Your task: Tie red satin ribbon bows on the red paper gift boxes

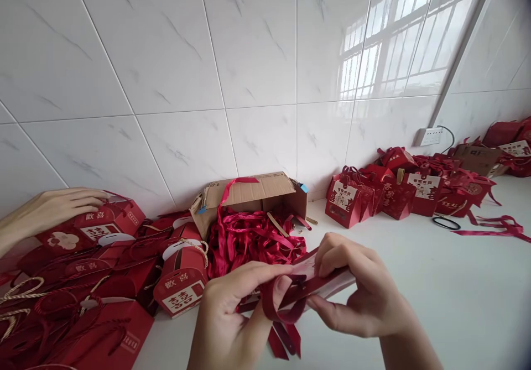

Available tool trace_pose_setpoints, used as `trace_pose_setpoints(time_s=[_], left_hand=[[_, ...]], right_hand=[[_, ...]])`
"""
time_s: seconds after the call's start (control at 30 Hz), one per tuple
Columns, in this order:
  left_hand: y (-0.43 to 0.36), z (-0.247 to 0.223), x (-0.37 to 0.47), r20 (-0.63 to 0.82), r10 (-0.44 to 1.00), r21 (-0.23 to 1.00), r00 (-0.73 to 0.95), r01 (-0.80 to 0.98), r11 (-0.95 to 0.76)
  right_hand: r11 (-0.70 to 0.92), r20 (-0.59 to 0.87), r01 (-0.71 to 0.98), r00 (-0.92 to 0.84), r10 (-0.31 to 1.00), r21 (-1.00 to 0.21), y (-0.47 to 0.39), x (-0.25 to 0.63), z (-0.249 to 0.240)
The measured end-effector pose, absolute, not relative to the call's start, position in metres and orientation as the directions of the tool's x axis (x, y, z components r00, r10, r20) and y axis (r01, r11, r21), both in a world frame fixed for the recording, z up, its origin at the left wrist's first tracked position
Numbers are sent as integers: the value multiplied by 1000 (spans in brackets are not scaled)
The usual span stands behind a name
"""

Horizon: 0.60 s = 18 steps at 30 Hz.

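Note:
In front of me my left hand [244,303] is closed, its thumb pressing a looped dark red ribbon [270,302] against a red paper gift box. My right hand [357,290] grips the other end of this red gift box [305,291], fingers on top and thumb below. The box is tilted and its pale inner side shows; much of it is hidden behind my fingers. Ribbon tails [286,341] hang beneath it. Just behind my hands, a heap of red ribbons [253,237] spills from a cardboard box [253,190] lying open against the wall.
Another person's hand [66,207] rests on red gift boxes [110,220] piled at the left, with rope handles. A single red box [182,281] stands beside the ribbons. Finished-looking red boxes [344,201] line the wall at right, near a black ring [446,223] and a power strip [429,136].

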<state>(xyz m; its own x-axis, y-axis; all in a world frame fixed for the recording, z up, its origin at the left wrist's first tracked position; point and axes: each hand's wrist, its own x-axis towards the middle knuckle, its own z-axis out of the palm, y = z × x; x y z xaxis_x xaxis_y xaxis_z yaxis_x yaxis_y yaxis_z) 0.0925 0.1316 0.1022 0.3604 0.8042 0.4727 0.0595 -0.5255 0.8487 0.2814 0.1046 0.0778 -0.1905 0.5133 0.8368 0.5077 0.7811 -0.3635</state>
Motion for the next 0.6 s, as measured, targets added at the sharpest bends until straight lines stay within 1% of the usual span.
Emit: trace_pose_setpoints(time_s=[0.23, 0.43, 0.6], left_hand=[[128, 105, 96, 526, 777, 825, 345, 16, -565], [130, 104, 93, 571, 700, 767, 430, 26, -641], [131, 102, 92, 610, 619, 719, 495, -18, -694]], right_hand=[[820, 873, 459, -168, 457, -342, 107, 279, 77], [821, 875, 461, -169, 453, -336, 107, 278, 78], [829, 887, 459, -163, 432, -319, 107, 278, 77]])
